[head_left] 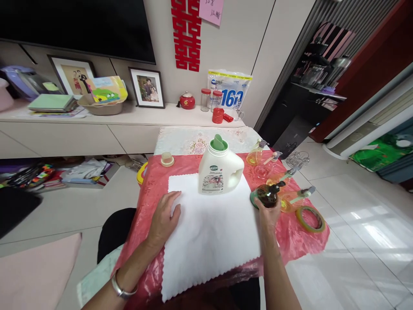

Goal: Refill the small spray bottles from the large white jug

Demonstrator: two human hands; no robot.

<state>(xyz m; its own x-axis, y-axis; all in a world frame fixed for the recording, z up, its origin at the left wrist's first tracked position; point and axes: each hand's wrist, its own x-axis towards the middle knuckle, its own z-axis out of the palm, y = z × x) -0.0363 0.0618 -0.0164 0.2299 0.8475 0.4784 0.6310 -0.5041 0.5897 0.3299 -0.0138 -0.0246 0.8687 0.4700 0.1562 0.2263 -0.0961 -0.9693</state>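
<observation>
My right hand (pixel 269 211) is wrapped round a dark brown pump bottle (pixel 267 194) with a black pump top, at the right edge of a white scalloped cloth (pixel 213 232). Fingers apart, my left hand (pixel 165 215) rests at the cloth's left edge and holds nothing. Between the hands, farther back, stands a white detergent jug (pixel 211 172) with a green spout and no cap on it. A clear cap (pixel 167 159) lies on the red table cover to its left.
Several clear pump bottles with yellowish liquid, one a bottle (pixel 254 156) at the back, line the table's right side. A tape roll (pixel 310 218) lies near the right corner. Behind the table, a cabinet (pixel 135 116) carries framed photos, jars and a large bag (pixel 230 88).
</observation>
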